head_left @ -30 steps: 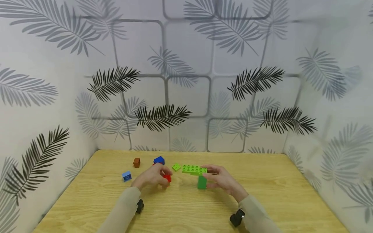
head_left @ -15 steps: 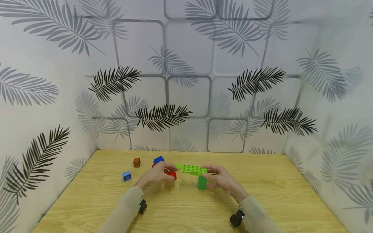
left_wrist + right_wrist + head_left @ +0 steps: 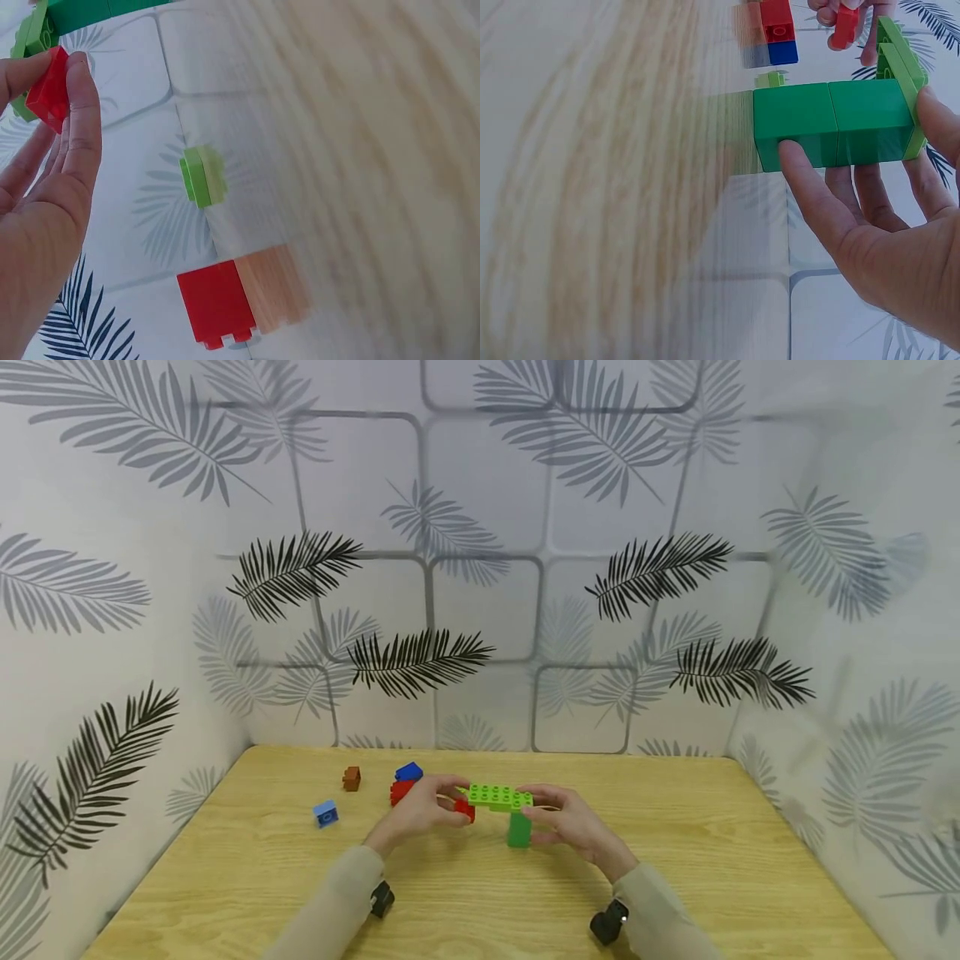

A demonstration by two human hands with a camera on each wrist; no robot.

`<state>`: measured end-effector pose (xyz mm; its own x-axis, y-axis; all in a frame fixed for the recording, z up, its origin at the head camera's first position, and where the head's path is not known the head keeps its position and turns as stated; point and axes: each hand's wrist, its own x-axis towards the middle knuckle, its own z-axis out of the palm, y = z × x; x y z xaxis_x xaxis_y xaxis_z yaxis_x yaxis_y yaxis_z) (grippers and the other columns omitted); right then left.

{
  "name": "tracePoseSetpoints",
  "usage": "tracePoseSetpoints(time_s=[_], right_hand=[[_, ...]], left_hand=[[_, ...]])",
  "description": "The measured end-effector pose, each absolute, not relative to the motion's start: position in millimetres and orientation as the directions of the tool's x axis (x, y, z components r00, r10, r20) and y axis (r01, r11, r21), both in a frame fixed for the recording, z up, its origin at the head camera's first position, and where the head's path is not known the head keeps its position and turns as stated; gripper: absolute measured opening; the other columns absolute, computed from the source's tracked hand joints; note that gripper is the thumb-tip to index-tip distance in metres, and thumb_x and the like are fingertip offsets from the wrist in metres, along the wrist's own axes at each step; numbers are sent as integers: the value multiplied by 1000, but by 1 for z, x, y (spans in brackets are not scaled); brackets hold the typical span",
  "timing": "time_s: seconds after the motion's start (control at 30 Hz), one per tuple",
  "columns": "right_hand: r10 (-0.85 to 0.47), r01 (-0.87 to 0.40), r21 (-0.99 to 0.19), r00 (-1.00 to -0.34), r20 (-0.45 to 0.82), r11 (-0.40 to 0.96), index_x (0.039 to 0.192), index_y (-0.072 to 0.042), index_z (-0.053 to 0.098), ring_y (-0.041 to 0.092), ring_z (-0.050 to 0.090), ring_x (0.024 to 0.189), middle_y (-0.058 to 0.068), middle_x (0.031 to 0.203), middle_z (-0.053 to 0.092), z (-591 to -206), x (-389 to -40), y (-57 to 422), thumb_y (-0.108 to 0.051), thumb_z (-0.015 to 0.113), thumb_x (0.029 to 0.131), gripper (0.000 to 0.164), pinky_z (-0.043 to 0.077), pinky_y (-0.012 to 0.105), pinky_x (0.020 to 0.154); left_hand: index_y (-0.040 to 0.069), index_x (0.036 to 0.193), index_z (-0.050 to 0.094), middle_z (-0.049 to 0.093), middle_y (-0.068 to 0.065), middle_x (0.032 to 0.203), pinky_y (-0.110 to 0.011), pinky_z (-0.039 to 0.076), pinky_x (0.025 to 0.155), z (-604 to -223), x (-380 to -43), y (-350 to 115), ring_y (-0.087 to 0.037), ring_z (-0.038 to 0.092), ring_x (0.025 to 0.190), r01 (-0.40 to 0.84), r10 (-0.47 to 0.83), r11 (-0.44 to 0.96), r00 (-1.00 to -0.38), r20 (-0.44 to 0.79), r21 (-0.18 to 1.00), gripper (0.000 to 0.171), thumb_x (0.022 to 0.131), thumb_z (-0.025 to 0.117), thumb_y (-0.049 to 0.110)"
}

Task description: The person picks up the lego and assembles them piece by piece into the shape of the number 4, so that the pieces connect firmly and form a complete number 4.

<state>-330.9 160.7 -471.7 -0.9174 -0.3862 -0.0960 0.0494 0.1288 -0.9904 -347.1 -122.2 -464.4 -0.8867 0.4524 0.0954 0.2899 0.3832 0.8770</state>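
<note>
My left hand (image 3: 420, 814) pinches a small red toy brick (image 3: 465, 812) between thumb and fingers. It is held off the table, by the free left end of a lime-green studded plate (image 3: 489, 794). That plate sticks out leftward from the top of a tower of two stacked green bricks (image 3: 795, 124), with a second lime plate beneath it. My right hand (image 3: 573, 822) holds the tower from the right, its thumb at the plates and fingers along the green bricks. In the left wrist view, the red brick (image 3: 49, 90) overlaps the lime plates.
Left of the tower lie a red brick (image 3: 401, 791), a dark blue brick (image 3: 409, 772), a brown brick (image 3: 352, 778) and a light blue brick (image 3: 326, 813). A small lime plate (image 3: 196, 176) stands behind my left hand. A patterned wall backs the wooden table (image 3: 465, 910).
My left hand has moved right with the red brick, up to the lime plate's left end, uncovering the other red brick. The right hand and tower have stayed in place.
</note>
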Motion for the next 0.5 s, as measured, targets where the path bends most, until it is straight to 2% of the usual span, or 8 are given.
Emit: tracePoseSetpoints(time_s=[0.13, 0.3, 0.5], right_hand=[[-377, 55, -991, -921, -99, 125, 141, -8, 52, 19, 58, 110, 20, 138, 49, -471, -331, 161, -27, 67, 94, 53, 53, 51, 91], [-381, 51, -991, -919, -96, 125, 141, -8, 52, 19, 58, 111, 20, 139, 49, -471, -330, 161, -27, 68, 94, 53, 53, 53, 92], [-390, 60, -992, -915, -100, 113, 141, -8, 53, 20, 58, 111, 20, 139, 49, -472, -331, 161, -26, 67, 94, 52, 52, 54, 93]], left_hand=[[10, 134, 59, 64, -11, 112, -32, 57, 78, -465, -348, -115, -22, 67, 94, 277, 458, 323, -883, 107, 905, 55, 82, 79, 11], [3, 134, 57, 63, -16, 112, -33, 58, 78, -467, -350, -108, -25, 70, 99, 255, 481, 228, -869, 119, 940, 52, 85, 73, 3], [12, 129, 61, 65, -10, 113, -33, 58, 81, -468, -352, -105, -21, 70, 99, 251, 499, 201, -858, 121, 947, 46, 85, 75, 6]])
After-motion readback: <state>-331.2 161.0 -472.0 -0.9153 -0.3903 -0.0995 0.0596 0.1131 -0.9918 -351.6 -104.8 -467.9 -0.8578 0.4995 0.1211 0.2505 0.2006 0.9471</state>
